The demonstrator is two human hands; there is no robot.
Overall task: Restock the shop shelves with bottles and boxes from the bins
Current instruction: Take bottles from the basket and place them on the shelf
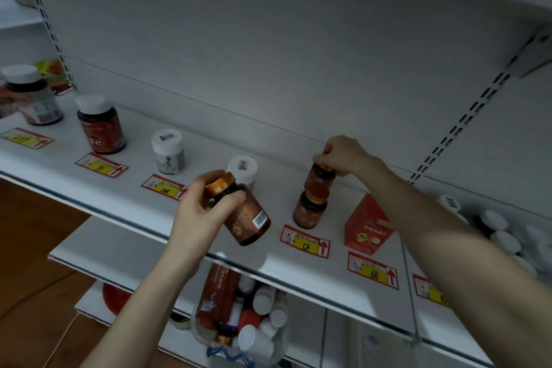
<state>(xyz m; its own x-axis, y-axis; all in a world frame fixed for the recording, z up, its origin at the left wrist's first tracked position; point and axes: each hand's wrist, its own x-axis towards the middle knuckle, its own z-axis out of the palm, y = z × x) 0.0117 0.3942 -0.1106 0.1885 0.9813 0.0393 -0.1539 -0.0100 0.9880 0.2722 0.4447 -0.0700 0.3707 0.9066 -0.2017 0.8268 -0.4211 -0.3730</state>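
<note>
My left hand (pixel 198 212) grips a brown bottle with a copper cap (pixel 243 215), tilted, just above the front of the white shelf (pixel 209 245). My right hand (pixel 346 155) holds the cap of a rear brown bottle (pixel 321 178) standing on the shelf. Right in front of it stands a second, matching brown bottle (pixel 310 207). A red box (pixel 366 225) stands to their right. Below the shelf a clear bin (pixel 239 314) holds several white-capped bottles and red boxes.
Along the shelf to the left stand a white jar (pixel 243 170), another white jar (pixel 168 151), a dark "Fe" bottle (pixel 100 125) and a grey-capped jar (pixel 33 95). Red-yellow price tags (pixel 305 241) line the front edge. White-capped bottles (pixel 501 233) crowd the far right.
</note>
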